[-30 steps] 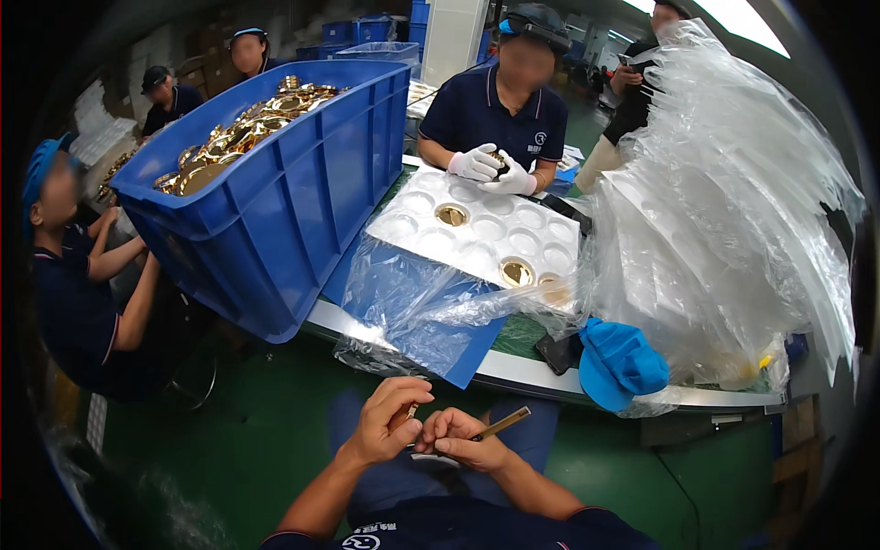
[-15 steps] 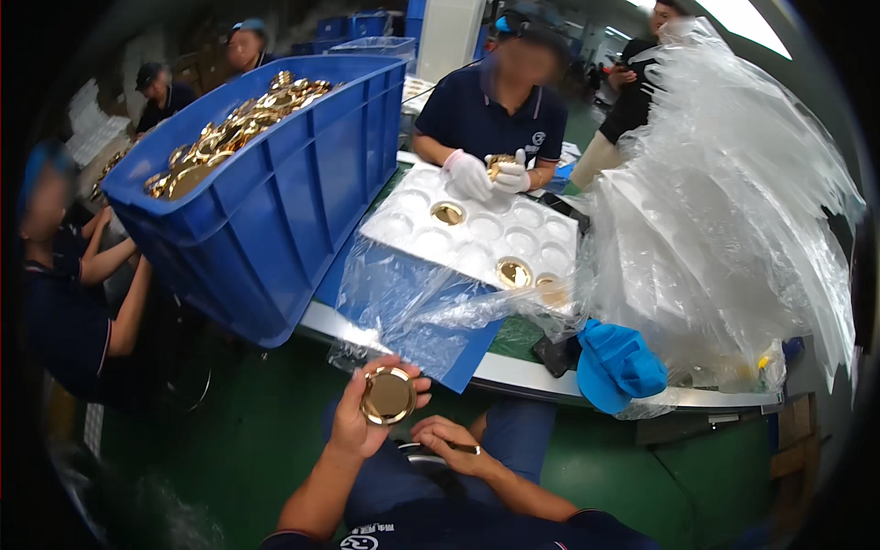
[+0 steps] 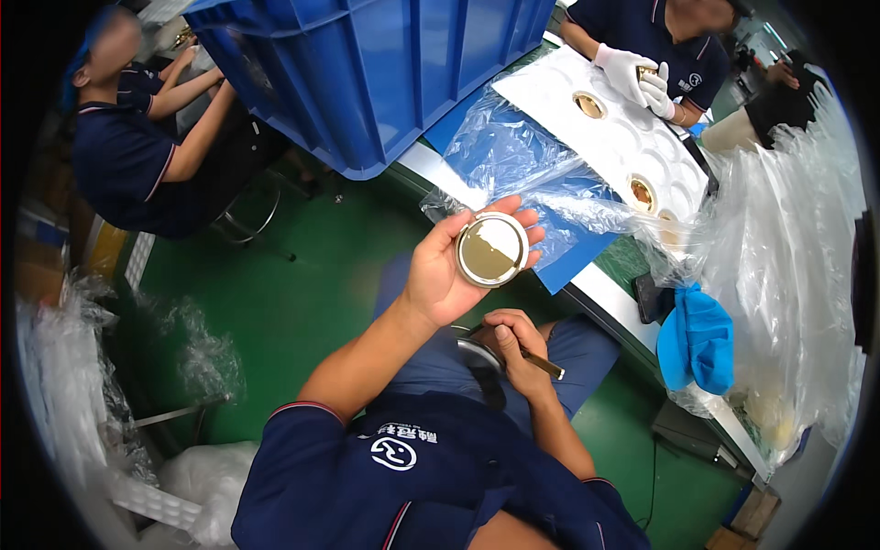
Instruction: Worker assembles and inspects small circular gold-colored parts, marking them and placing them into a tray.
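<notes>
On my left hand (image 3: 449, 275), held up before me, a round, shiny gold compact-like disc (image 3: 492, 249) rests against the fingers, with the thumb at its edge. Its flat face has a pale rim and catches a bright reflection. Lower and to the right, over my lap, my right hand (image 3: 518, 353) is closed around a slim brown-gold stick-like tool (image 3: 543, 365), whose end pokes out toward the right. The rest of that tool is hidden by the fingers. A dark, shiny curved thing (image 3: 478, 353) shows beside this hand; I cannot tell its kind.
A big blue crate (image 3: 357, 82) stands on the table at far left. Across from me, a person's white-gloved hands (image 3: 637, 78) hold a gold piece above a white tray (image 3: 568, 87) with round wells. Clear plastic sheeting (image 3: 788, 257) and a blue cap (image 3: 697, 339) lie at right.
The view has tilted down and turned, so the crate and tray now sit higher and further right. The disc's face now shows a bright reflection. Both hands keep their holds.
</notes>
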{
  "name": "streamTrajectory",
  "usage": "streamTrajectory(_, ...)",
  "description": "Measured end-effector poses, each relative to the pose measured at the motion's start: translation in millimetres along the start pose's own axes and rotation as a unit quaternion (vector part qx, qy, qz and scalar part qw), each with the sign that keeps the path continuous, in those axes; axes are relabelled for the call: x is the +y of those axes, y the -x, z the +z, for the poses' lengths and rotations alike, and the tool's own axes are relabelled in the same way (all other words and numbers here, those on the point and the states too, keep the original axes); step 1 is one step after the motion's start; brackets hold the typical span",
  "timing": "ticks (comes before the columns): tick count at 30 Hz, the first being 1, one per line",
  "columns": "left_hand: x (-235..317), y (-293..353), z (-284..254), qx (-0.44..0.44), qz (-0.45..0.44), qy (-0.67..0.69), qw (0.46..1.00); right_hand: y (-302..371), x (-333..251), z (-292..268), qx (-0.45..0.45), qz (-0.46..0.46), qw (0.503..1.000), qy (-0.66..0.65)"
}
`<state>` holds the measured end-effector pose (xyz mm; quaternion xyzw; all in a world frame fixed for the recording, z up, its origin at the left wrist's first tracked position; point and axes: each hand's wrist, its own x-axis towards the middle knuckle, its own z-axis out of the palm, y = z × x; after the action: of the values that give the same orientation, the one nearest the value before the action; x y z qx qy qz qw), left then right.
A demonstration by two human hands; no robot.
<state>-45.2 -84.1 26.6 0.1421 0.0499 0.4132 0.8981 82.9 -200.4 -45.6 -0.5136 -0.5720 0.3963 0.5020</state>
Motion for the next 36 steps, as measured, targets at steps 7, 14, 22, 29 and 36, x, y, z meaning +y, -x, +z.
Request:
streamTrajectory(7, 3.5, -1.3, 2.0, -0.026, 0.017, 0.07, 0.997, 0.6, -5.0, 0.3, 0.006, -0.007, 1.0, -0.007)
streamTrajectory(14, 3.3, -7.6, 1.8, -0.077, 0.039, 0.046, 0.995, 1.4, -1.9, -1.7, 0.011, 0.0, 1.0, -0.019)
streamTrajectory(22, 0.1, -9.8, 4.4, -0.108, 0.1, -0.046, 0.988, 2.8, -1.4, -3.1, 0.016, -0.005, 1.0, -0.02)
streamTrajectory(29, -0.9, -9.3, 5.5, -0.15, 0.115, -0.081, 0.979, 4.6, -0.5, -3.5, 0.019, -0.009, 1.0, -0.015)
streamTrajectory(36, -0.3, -9.3, 6.7, -0.156, 0.132, -0.137, 0.969, 5.0, 1.5, -3.5, 0.018, -0.013, 1.0, -0.01)
